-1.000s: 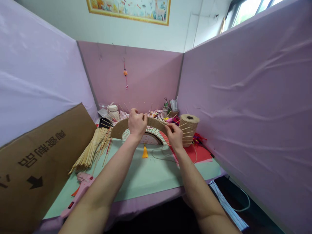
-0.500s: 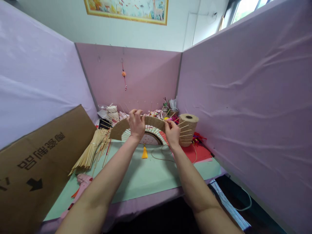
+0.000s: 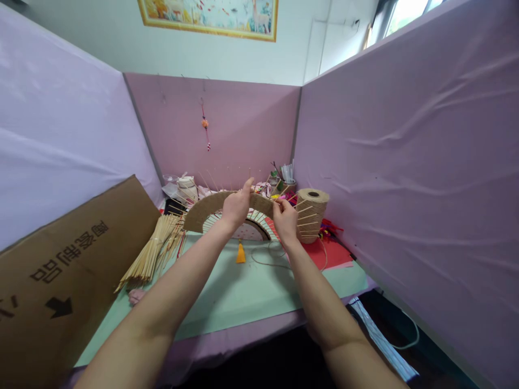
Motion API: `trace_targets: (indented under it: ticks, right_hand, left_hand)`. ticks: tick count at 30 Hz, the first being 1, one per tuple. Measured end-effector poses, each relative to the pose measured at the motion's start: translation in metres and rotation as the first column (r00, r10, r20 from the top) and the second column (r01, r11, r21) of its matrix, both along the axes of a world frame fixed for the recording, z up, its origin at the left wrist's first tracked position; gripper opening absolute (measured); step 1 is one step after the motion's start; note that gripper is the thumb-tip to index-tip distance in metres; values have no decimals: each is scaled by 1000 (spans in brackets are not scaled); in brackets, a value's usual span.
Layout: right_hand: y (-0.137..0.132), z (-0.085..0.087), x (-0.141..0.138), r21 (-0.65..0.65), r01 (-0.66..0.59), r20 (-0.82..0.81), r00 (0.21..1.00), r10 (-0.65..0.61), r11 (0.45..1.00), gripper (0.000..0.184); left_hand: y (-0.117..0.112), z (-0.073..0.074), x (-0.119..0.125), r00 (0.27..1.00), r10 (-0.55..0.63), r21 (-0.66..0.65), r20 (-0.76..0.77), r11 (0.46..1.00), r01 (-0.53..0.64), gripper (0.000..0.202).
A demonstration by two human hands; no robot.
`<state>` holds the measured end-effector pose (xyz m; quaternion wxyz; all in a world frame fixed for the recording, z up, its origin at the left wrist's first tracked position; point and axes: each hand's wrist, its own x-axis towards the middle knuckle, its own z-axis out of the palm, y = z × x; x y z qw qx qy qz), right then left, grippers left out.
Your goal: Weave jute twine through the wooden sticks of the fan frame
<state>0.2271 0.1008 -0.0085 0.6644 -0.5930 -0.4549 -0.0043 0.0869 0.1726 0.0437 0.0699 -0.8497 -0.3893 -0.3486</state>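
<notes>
Head view: the fan [image 3: 213, 203] arches over the far part of the worktop [image 3: 227, 305], tassel [image 3: 240, 254] hanging below its middle. My right grip [image 3: 285, 220] is pinched closed on its upper right edge, near the twine roll [image 3: 313, 202]. My left grip [image 3: 237, 208] lies against its crown, fingers partly hidden, so I cannot tell how closed. Bare worktop runs to the front edge; the carton [image 3: 89, 259] bounds the left

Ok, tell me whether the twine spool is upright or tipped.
Upright: the twine spool stands on end beside the right hand, its round holed end facing up.
</notes>
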Motion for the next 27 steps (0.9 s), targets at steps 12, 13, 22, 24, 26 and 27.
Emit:
trace_targets:
  ticks: [12,13,22,24,26,27]
  right_hand:
    - [-7,-1,4,66,-35,-39,999,38,997,23]
    - [-7,-1,4,69,-34,-37,999,37,997,23]
    - [-7,-2,5,71,-58,-21,998,59,996,21]
    - [-7,-2,4,75,-66,-13,998,67,995,22]
    - [-7,-3,4,81,-71,-14,997,72,994,22]
    - [-8,-3,4,84,-71,-17,997,73,994,22]
  left_hand:
    - [-8,-1,10,996,48,22,80,999,-50,38]
    - [-9,-2,10,996,33,37,80,999,-36,38]
    - [-18,-6,18,998,-1,53,67,999,-3,33]
    - [-20,-7,22,995,18,31,100,999,-22,30]
    - [-21,-7,27,990,36,17,139,999,-39,27]
    - [-21,-8,28,987,38,15,159,999,-41,26]
